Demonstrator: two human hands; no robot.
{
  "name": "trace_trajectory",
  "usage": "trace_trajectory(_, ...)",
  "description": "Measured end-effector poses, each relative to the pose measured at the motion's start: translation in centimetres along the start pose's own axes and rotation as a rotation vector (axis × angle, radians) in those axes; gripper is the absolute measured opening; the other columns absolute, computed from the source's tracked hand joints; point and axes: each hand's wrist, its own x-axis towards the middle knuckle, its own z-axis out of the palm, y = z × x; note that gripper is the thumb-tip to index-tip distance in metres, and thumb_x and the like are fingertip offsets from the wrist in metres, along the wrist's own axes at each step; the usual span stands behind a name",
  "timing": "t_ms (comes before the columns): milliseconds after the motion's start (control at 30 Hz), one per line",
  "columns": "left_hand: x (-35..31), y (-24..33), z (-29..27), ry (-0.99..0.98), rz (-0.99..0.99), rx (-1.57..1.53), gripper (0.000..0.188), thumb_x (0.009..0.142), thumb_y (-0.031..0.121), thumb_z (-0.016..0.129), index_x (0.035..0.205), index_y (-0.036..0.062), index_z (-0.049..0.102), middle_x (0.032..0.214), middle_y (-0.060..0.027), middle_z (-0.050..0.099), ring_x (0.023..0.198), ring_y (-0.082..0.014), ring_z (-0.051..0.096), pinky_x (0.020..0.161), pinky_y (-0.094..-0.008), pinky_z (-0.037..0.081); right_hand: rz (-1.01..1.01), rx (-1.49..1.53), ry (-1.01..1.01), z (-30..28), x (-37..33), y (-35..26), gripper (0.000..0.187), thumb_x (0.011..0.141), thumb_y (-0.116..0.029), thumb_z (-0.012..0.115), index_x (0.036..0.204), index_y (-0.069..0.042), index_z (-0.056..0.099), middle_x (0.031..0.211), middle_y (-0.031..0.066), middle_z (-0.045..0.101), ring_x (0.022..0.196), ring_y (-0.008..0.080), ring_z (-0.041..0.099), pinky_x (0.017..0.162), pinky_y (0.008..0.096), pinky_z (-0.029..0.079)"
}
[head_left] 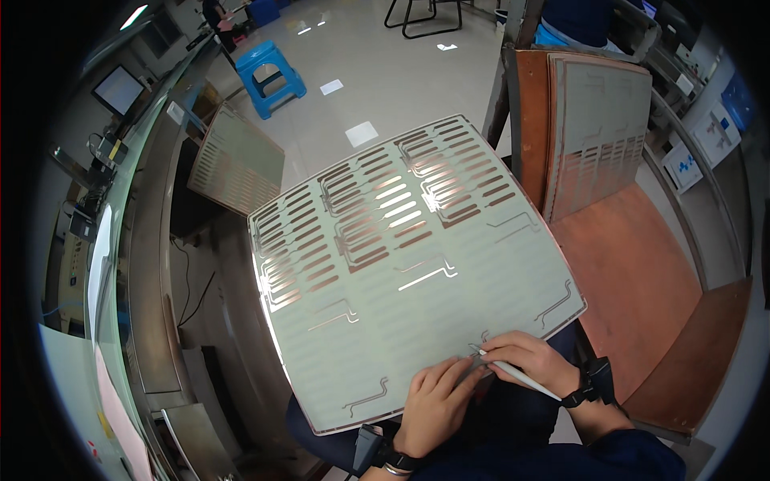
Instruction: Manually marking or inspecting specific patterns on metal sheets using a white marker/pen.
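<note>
A large pale-green circuit panel (401, 345) with shiny copper traces lies tilted across my lap. My right hand (529, 361) is closed round a slim white pen-like tool (525, 380), whose tip is at the traces by the panel's near edge. Too small to make out is the exact kind of tip. Beside it, my left hand (437, 405) lies on the near edge, fingers stretched out over the surface and pointing at the tool's tip. Part of the trace there is hidden under my fingers.
More panels (597, 136) lean in a brown rack (634, 272) at right. Another panel (241, 156) leans at left, beside a long bench (152, 289) with a monitor (119, 90). A blue stool (270, 76) stands beyond. People are partly visible at the back.
</note>
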Motion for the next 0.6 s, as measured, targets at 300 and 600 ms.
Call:
trace_trajectory(300, 0.8, -0.3, 0.3, -0.007, 0.006, 0.024, 0.043, 0.075, 0.01, 0.068, 0.117, 0.0161, 0.065, 0.128, -0.0007, 0.059, 0.107, -0.0215, 0.056, 0.089, -0.036, 0.04, -0.131, -0.107, 0.108, 1.0, -0.2, 0.9, 0.029, 0.074, -0.001, 0.075, 0.102, -0.004, 0.068, 0.106, 0.0093, 0.067, 0.09, 0.0248, 0.067, 0.077, 0.0338, 0.056)
trace_trajectory(600, 1.1, -0.2, 0.3, -0.001, -0.005, 0.026, 0.046, 0.071, 0.007, 0.068, 0.116, 0.015, 0.066, 0.127, -0.0004, 0.059, 0.106, -0.0216, 0.056, 0.088, -0.0359, 0.039, -0.155, -0.164, 0.167, 1.5, -0.2, 1.1, 0.029, 0.073, -0.005, 0.076, 0.101, -0.004, 0.069, 0.104, 0.0067, 0.068, 0.086, 0.0226, 0.068, 0.072, 0.0322, 0.056)
